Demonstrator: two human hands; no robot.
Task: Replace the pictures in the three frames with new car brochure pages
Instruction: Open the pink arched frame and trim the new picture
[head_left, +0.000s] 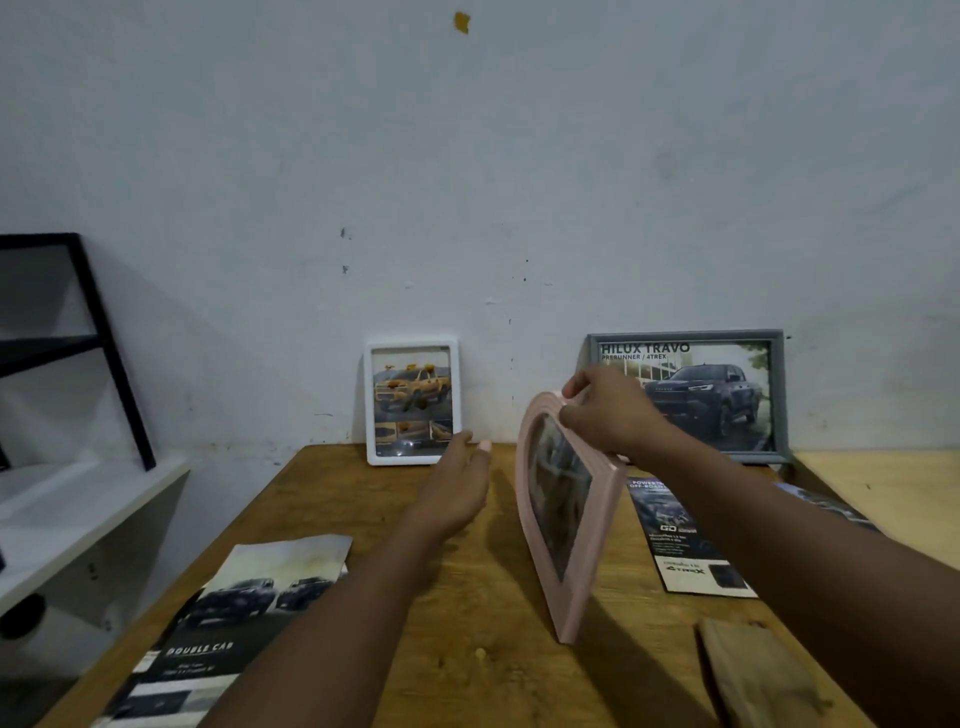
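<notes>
My right hand (608, 410) pinches the top edge of a pink frame (571, 525) that stands tilted on its lower corner on the wooden table (467, 623); a dark picture shows behind its glass. Just left of that frame, my left hand (457, 488) hovers with straight fingers and holds nothing. A white frame (413, 402) with a yellow pickup picture leans on the wall. A grey frame (691, 395) with a dark pickup page leans at the back right, partly behind my right hand. Brochure pages lie at the front left (234, 613) and under my right arm (685, 535).
A wooden block (753, 675) lies at the table's front right. A black metal rack (78, 332) and a white shelf (78, 509) stand to the left. A lighter tabletop (893, 483) adjoins on the right. The wall (467, 182) rises directly behind the frames.
</notes>
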